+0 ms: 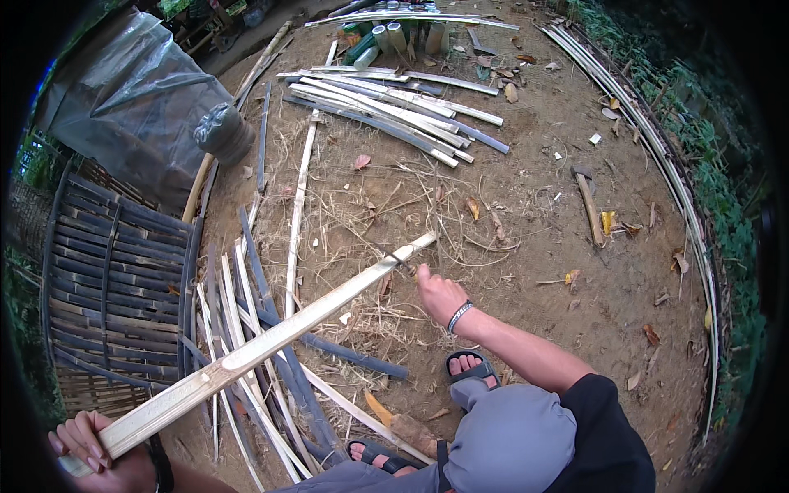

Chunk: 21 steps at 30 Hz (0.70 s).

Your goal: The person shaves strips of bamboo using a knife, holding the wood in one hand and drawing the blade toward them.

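Observation:
A long, pale split-bamboo strip [271, 341] slants across the view, from the lower left up to the middle. Its near end is gripped by my left hand [86, 444], with the fingers curled over the edge. My right hand [440, 293] is closed round the handle of a knife [401, 261]. The knife's dark, thin blade crosses the strip close to its far end; most of the handle is hidden in my fist. Beneath the strip lies a loose pile of pale and dark bamboo slats [238, 320], to the left of my sandalled feet.
More split bamboo [394, 111] is heaped ahead. A wooden-handled hatchet or hammer [590, 209] lies to the right, before long strips [657, 148] along the plants. A slatted bamboo panel [119, 279] and plastic sheeting [140, 99] stand left. Shavings [370, 205] litter the dirt.

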Available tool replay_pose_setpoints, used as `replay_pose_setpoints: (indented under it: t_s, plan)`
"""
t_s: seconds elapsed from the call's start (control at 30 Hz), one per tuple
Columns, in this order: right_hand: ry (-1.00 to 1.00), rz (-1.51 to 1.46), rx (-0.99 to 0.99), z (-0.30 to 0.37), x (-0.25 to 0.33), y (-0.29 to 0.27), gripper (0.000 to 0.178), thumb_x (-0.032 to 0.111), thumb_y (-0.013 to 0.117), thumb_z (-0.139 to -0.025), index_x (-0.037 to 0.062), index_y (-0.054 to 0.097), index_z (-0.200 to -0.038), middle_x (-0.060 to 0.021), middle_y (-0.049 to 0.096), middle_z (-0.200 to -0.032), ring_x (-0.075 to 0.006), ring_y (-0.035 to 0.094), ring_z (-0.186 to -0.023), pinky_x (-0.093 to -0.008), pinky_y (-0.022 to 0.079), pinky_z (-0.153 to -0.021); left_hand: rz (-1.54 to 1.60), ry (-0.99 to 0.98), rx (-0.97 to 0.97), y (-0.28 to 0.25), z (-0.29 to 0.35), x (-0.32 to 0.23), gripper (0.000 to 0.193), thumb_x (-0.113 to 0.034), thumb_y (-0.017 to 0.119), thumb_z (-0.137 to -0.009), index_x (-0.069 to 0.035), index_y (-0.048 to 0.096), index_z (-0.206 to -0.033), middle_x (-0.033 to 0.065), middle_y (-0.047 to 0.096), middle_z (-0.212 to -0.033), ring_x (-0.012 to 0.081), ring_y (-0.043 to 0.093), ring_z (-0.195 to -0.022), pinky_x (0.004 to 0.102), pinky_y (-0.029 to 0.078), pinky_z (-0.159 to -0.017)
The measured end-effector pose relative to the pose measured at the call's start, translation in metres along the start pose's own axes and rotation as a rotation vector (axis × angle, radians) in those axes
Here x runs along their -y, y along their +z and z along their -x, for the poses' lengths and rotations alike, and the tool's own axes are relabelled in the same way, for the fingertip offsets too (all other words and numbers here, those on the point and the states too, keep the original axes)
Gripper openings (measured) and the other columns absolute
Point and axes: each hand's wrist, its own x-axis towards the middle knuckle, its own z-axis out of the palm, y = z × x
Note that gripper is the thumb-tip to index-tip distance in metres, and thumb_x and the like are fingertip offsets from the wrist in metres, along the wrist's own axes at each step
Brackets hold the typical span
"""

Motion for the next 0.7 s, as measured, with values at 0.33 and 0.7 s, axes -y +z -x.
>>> replay_pose_setpoints:
  t_s: [0.33,0.7]
  plan:
    - [0.126,-0.018,0.075,-0.008,-0.027,0.013,0.017,0.001,0.037,-0.087,-0.0073,0.037,-0.102,-0.0284,0.063,-0.074,-0.0426,0.065,-0.069,-0.0487,0.054,-0.058,-0.006,-0.016,0.010,-0.004,0.001,-0.003,0.010,-0.011,0.046,-0.086,-0.006,0.038,-0.081,-0.0003,0.033,-0.055,0.0091,0.034,-0.051,0.0206,0.030,-0.055]
    - [0.193,-0.069,0.105,-0.004,-0.039,0.015,0.018,0.004,0.036,-0.089,-0.0066,0.038,-0.103,-0.0292,0.063,-0.075,-0.0421,0.065,-0.073,-0.0488,0.054,-0.063,0.051,-0.010,0.001,-0.004,-0.001,-0.002,0.013,-0.010,0.051,-0.083,-0.005,0.038,-0.082,-0.0002,0.032,-0.055,0.0088,0.033,-0.049,0.0203,0.030,-0.054]
